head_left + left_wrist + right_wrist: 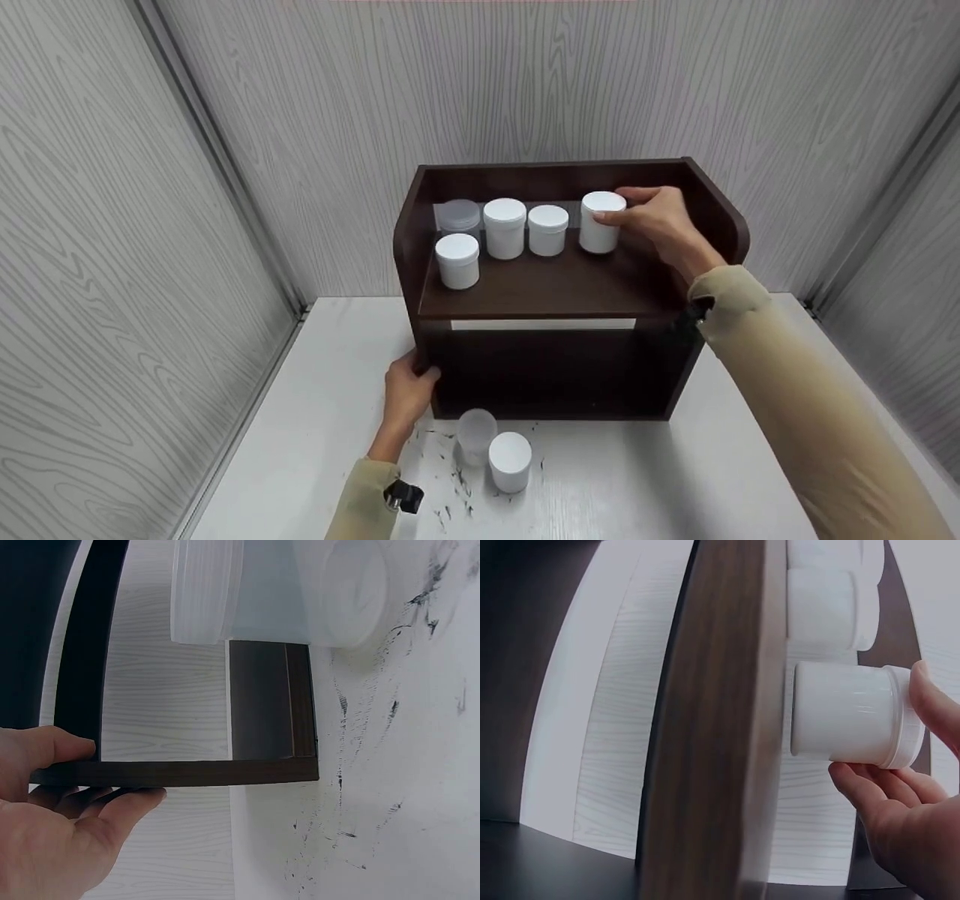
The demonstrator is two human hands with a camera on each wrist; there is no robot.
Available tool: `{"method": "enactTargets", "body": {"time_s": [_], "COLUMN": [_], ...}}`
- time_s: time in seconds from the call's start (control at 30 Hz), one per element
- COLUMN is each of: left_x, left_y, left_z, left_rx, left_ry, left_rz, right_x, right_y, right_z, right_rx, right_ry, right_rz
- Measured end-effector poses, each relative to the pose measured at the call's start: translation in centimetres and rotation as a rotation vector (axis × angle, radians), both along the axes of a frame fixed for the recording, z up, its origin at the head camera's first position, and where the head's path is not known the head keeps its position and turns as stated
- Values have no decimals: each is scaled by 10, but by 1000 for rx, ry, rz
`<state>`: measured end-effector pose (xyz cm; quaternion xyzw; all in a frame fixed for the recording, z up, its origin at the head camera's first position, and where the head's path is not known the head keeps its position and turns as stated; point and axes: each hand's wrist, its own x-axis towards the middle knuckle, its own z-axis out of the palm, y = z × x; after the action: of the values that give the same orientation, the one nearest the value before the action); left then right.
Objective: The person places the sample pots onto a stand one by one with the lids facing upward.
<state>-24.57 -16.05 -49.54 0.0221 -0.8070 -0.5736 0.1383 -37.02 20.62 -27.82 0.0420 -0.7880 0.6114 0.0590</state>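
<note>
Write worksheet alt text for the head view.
A right hand holds a round white lidded jar at a dark brown shelf's upper level, beside four others; a left hand grips the shelf's side. Two jars, white and translucent, stand on the white table.

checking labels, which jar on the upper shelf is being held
The rightmost white jar, gripped by the right hand; the other jars on the upper shelf stand untouched.
</note>
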Motion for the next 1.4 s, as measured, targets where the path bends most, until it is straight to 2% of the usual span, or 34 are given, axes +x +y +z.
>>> {"method": "enactTargets", "body": {"time_s": [0.27,0.47,0.7,1.03,1.23,1.4], "left_x": [1,1,2,3,3,3], "left_y": [0,1,1,-1,-1,-1], "left_z": [-1,0,-2,-2,-2,-2], "left_rx": [9,18,13,-5,13,13], "left_ry": [9,11,21,16,7,12], "left_rz": [-10,-9,-9,8,-7,-5], "right_x": [-3,-3,-2,0,3,2], "right_y": [-3,-5,-5,-6,-4,-5], "right_z": [-3,-4,-6,-4,-4,-5], "right_rx": [3,-22,2,46,11,25], "right_ry": [-39,-22,-8,4,-18,-4], "right_rz": [-15,-21,-32,-23,15,5]}}
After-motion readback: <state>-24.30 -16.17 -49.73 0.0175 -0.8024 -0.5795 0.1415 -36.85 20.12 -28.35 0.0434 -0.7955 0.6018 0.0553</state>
